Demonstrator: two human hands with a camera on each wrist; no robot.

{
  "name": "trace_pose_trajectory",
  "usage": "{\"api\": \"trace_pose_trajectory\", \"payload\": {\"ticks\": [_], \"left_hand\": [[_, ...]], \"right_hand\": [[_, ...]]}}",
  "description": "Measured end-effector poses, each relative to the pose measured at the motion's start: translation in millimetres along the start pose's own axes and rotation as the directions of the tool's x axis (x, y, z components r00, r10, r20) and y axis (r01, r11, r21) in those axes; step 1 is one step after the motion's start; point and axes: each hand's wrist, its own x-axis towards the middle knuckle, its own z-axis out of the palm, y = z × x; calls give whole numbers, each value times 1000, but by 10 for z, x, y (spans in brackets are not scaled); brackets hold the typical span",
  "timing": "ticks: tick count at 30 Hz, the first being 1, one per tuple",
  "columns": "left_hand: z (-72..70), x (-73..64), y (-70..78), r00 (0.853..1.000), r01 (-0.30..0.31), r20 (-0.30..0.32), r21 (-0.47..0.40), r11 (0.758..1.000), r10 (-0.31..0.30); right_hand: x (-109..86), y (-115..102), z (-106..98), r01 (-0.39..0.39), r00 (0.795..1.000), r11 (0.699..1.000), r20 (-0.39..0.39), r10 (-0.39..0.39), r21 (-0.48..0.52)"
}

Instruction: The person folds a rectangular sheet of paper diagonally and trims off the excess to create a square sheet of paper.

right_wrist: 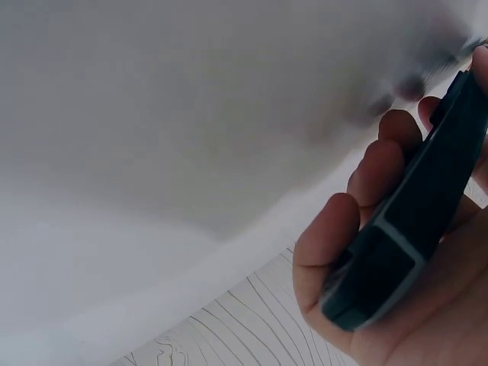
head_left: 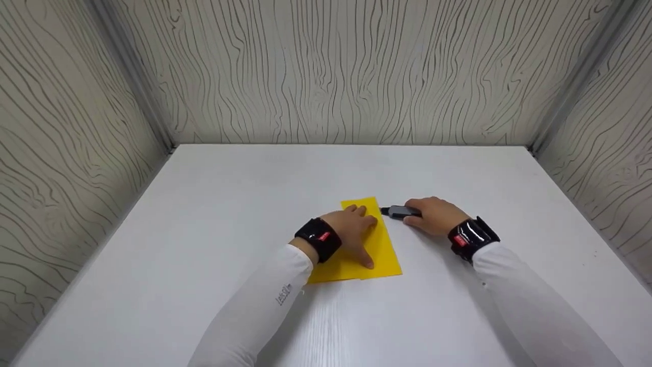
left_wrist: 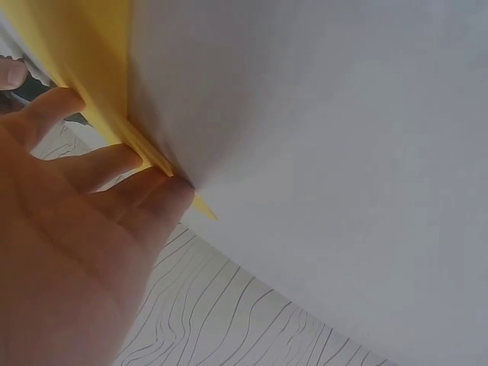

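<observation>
Yellow paper (head_left: 384, 255) lies on the white table, with small steps in its near and far edges. My left hand (head_left: 351, 229) rests on it with fingers spread, pressing it down. The left wrist view shows those fingertips (left_wrist: 179, 194) along the paper's folded-looking or layered edge (left_wrist: 141, 145). In my right hand (head_left: 435, 216) I grip a grey and black utility knife (head_left: 404, 212), its dark front end pointing left, close to the paper's right edge. Fingers curl round its dark handle (right_wrist: 404, 221) in the right wrist view. I cannot make out a blade.
The white table (head_left: 229, 204) spreads out on all sides of the paper. Wood-grain patterned panels (head_left: 326, 76) stand behind it and at both sides, joined by grey corner posts (head_left: 135, 71). Black bands (head_left: 320, 239) circle both wrists, above white sleeves.
</observation>
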Motion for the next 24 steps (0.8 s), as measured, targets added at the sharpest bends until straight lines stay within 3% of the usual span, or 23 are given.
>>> {"api": "trace_pose_trajectory", "payload": {"ticks": [24], "left_hand": [[6, 42, -2, 1000, -2, 8, 25, 1000, 2]], "right_hand": [[68, -42, -43, -14, 1000, 1000, 9, 14, 17]]}}
